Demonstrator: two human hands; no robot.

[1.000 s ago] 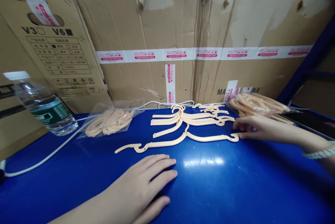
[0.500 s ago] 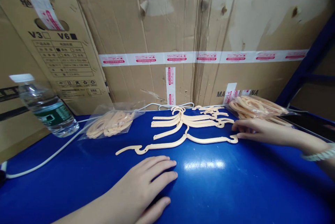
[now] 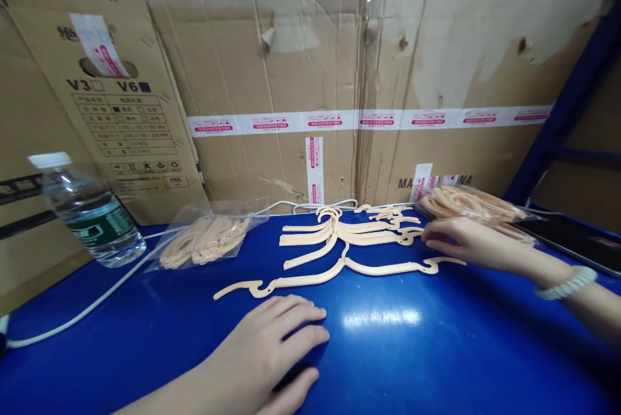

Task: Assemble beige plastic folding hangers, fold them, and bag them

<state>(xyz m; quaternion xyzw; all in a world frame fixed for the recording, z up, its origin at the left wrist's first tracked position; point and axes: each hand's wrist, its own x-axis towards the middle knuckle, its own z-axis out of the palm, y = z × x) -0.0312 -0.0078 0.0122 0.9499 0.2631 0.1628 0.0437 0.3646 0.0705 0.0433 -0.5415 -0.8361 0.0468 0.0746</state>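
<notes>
Several cream plastic folding hangers lie in a stack of rows on the blue table. The front hanger [image 3: 310,278] is spread out, with a curved end piece at each side. Behind it lies another hanger [image 3: 373,236], whose right end reaches my right hand [image 3: 453,240]. That hand's fingertips are bent together at this end; its far fingers are partly hidden. My left hand [image 3: 279,344] rests palm down in front of the front hanger, fingers spread and holding nothing. Small loose hanger pieces [image 3: 392,213] lie at the back.
A clear bag of hanger parts [image 3: 206,244] lies left, another bag [image 3: 473,203] right. A water bottle [image 3: 94,221] stands at the left near a white cable [image 3: 82,308]. A dark phone-like slab [image 3: 577,244] lies right. Cardboard [image 3: 272,79] walls the back.
My right hand has moved from the front hanger's right end toward the row behind, so the front hanger's right end piece now shows. My left hand has stayed put. The view has tilted slightly.
</notes>
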